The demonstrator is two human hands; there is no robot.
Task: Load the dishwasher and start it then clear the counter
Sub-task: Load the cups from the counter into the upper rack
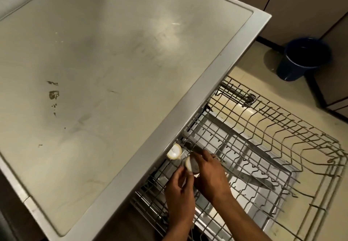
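I hold a small cream cup (192, 164) on its side between both hands, I think to seat it between the wires. My left hand (178, 190) pinches it from below with curled fingers; my right hand (209, 173) curls over its top. It is over the near corner of the pulled-out upper rack (282, 128), beside another cup (174, 151) already placed. The steel counter (113, 71) edge overhangs this corner and makes it tight. A blue bucket (303, 58) stands well apart on the floor.

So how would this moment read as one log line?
step: loading rack | left hand and right hand: both placing cup | second cup: already racked
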